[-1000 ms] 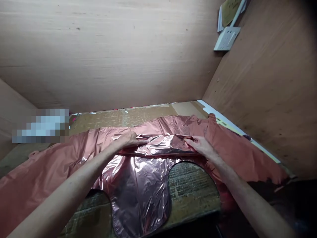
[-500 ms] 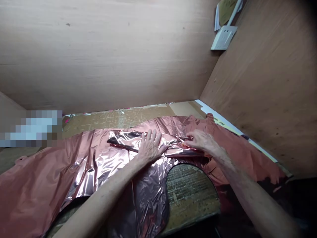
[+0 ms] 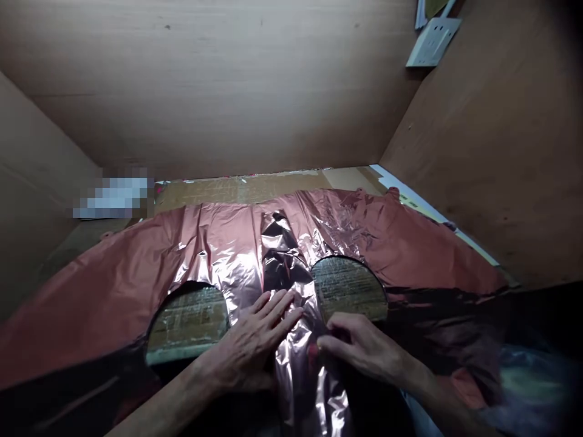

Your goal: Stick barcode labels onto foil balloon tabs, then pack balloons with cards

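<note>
A worn bench carries a pink foil sheet spread from left to right, its near edge hanging over; bare bench shows along the far side.

No text, label, brand, number or sign can be read anywhere; a small patch on the left brown wooden wall is blurred out.

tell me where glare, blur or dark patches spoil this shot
Head view: glare streaks the crinkled rose-gold foil sheet beside the left hand; the bottom corners and the edge near the right hand sink into shadow; lower right smears; a pixelated patch sits at left.
</note>
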